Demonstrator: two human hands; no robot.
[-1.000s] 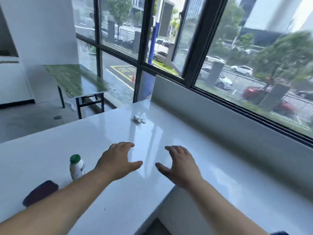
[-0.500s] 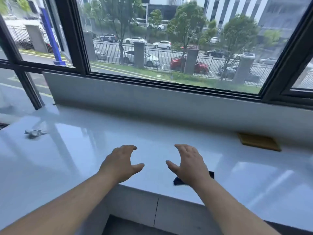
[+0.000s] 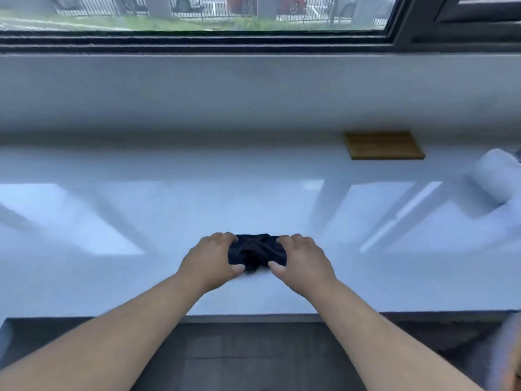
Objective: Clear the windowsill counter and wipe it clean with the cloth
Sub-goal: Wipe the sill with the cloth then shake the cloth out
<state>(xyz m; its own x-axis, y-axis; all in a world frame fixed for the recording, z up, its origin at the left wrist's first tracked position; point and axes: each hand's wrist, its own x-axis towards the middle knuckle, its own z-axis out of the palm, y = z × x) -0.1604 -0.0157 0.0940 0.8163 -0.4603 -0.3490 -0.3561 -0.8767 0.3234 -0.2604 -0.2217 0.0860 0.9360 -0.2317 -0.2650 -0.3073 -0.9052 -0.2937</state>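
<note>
A dark navy cloth (image 3: pixel 255 252) lies bunched on the glossy white windowsill counter (image 3: pixel 141 221), near its front edge. My left hand (image 3: pixel 210 261) grips the cloth's left side, fingers over the top and thumb under the near edge. My right hand (image 3: pixel 301 261) grips its right side the same way. Both hands rest on the counter with the cloth between them.
A flat wooden board (image 3: pixel 383 145) lies at the back right against the grey wall under the window (image 3: pixel 253 12). A white roll (image 3: pixel 496 183) lies at the far right edge. Dark floor (image 3: pixel 253 356) shows below the counter's front edge.
The view has swung right and tilted down. Both hands have moved from hovering open above the counter onto the dark cloth and closed on its two sides.
</note>
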